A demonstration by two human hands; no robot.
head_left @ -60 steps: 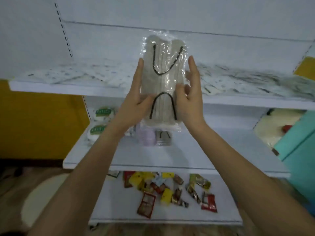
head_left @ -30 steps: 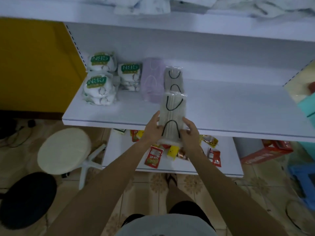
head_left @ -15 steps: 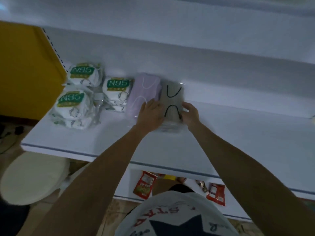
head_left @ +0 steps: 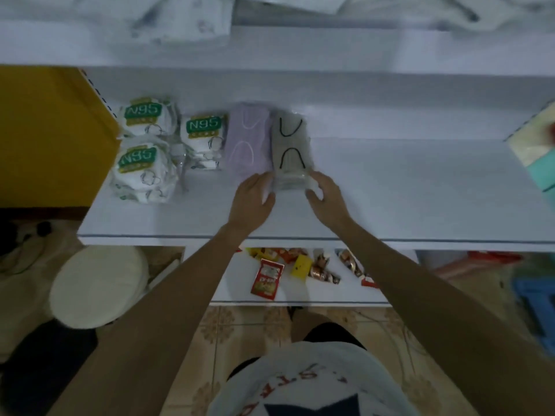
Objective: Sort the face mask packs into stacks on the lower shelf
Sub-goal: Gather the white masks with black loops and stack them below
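A grey face mask pack [head_left: 289, 145] with black ear loops lies flat on the white lower shelf [head_left: 390, 190], on top of a like pack. It sits right beside a purple mask pack [head_left: 246, 142]. Left of those stand three stacks of N95 packs [head_left: 204, 136]. My left hand [head_left: 253, 196] and my right hand [head_left: 326, 195] flank the near end of the grey pack. Their fingers are relaxed and lie at its plastic edge without gripping it.
The upper shelf edge [head_left: 300, 46] overhangs, with white packs [head_left: 180, 22] on it. Snack sachets [head_left: 267, 277] lie on the bottom shelf. A cream stool [head_left: 96, 283] stands at the left, a teal box [head_left: 537, 154] at the right end. A yellow wall is at left.
Both hands brought the grey pack down from the upper shelf and laid it on the grey stack. Since half a second ago they have slid back to its near end and let go.
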